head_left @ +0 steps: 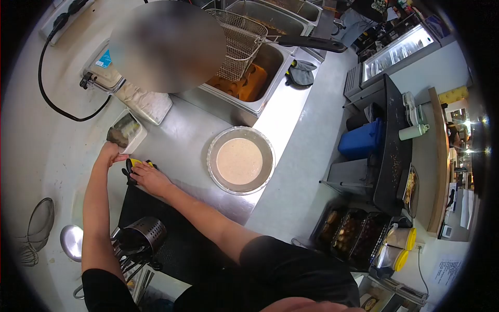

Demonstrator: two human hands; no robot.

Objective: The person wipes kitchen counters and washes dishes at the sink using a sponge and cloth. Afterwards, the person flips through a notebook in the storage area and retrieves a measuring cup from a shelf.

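My left hand [110, 154] is closed at the near end of a small white rectangular container [136, 138], its thumb pointing right; the other fingers are partly hidden. Dark and pale contents, blurred, show inside that container. Just right of it, my right hand [150, 178] has its fingers bent over a yellow-and-black item [136, 163] that looks like a glove. Part of this item is covered by the fingers. On the steel counter to the right stands a round metal bowl [212, 165] of pale, creamy batter [239, 161].
A fryer basket [234, 44] with a black handle sits over the fryer [275, 86]. A grey-and-black glove [300, 74] lies beside it. Near me, a perforated utensil holder [150, 231] stands on a black mat [182, 249]. A blurred patch covers part of the counter's back.
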